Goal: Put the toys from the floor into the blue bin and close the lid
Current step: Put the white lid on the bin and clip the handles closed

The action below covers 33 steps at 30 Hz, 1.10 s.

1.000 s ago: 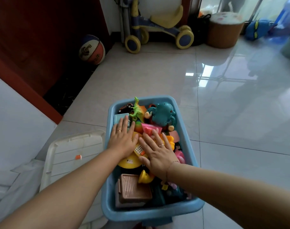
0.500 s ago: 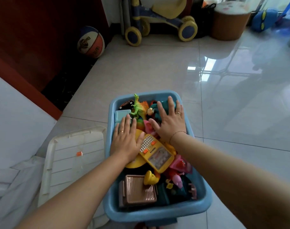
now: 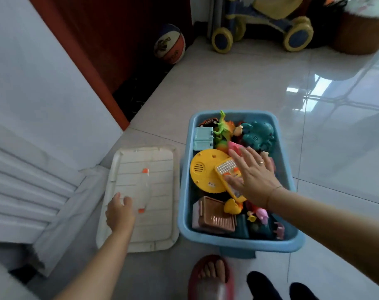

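The blue bin stands open on the tiled floor, packed with toys: a yellow round toy, a teal octopus, a green dinosaur, a brown box-like toy. My right hand lies flat, fingers straight, on a yellow toy phone in the middle of the pile. The white lid lies flat on the floor just left of the bin. My left hand is over the lid's near-left part with fingers loosely curled, holding nothing.
A white cushioned piece of furniture borders the lid on the left. A basketball, a ride-on toy and a brown stool stand at the back. My foot in a red slipper is in front of the bin.
My left hand left the toys and moved left and back over the white lid. My right hand slid from the bin's far end to the toy phone. The view turned left.
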Motion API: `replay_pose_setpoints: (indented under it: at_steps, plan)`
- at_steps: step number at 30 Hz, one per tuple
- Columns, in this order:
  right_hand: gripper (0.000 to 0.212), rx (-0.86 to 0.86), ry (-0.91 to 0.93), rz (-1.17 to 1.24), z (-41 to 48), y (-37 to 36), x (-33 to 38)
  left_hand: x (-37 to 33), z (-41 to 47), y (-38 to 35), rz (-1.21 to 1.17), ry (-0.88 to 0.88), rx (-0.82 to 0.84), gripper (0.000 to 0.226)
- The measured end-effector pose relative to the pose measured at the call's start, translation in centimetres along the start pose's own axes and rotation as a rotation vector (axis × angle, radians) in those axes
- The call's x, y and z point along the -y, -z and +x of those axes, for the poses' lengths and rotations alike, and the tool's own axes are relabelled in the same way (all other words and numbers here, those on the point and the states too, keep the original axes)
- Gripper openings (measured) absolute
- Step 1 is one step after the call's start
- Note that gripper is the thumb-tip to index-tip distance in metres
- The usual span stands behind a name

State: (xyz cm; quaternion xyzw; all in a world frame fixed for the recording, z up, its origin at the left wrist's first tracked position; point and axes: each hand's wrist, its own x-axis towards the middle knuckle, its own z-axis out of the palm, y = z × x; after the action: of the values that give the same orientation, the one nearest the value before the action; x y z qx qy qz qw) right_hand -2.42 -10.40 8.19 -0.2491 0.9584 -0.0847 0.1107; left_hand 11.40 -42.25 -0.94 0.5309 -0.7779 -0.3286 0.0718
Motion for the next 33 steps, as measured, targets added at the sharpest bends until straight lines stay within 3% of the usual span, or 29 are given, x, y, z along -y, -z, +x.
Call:
replay_pose_setpoints:
  at_steps: [5,13,16,18,23,25,28,33]
  plan:
    - [0.084,0.019,0.043,0.103,-0.3,-1.0,4.4,8.8,1.9,1.3,0.051,0.436,0.077,0.052]
    - [0.082,0.021,0.08,0.069,-1.0,-2.7,7.4,13.8,4.3,0.5,-0.532,0.701,0.012,0.074]
    - [0.083,0.052,0.083,0.06,-1.1,-3.4,8.2,13.2,4.2,1.1,-0.743,0.811,0.045,0.044]
    - [0.083,0.065,0.088,0.04,-1.3,-3.8,8.6,10.0,2.4,2.5,-0.752,0.801,0.132,0.027]
    - [0.077,0.072,0.067,0.044,-1.5,-3.7,9.0,7.6,3.4,1.9,-0.792,0.677,0.275,0.015]
    - [0.07,0.09,0.046,0.056,-1.7,-3.4,9.3,7.3,4.4,1.2,-0.805,0.666,0.279,0.024]
    - [0.068,0.101,0.031,0.068,-2.1,-2.9,9.5,9.1,5.9,-0.7,-0.754,0.669,0.272,0.063]
    - [0.069,0.085,0.034,0.091,-1.6,-2.9,9.7,11.1,7.0,-2.8,-0.731,0.657,0.246,0.064]
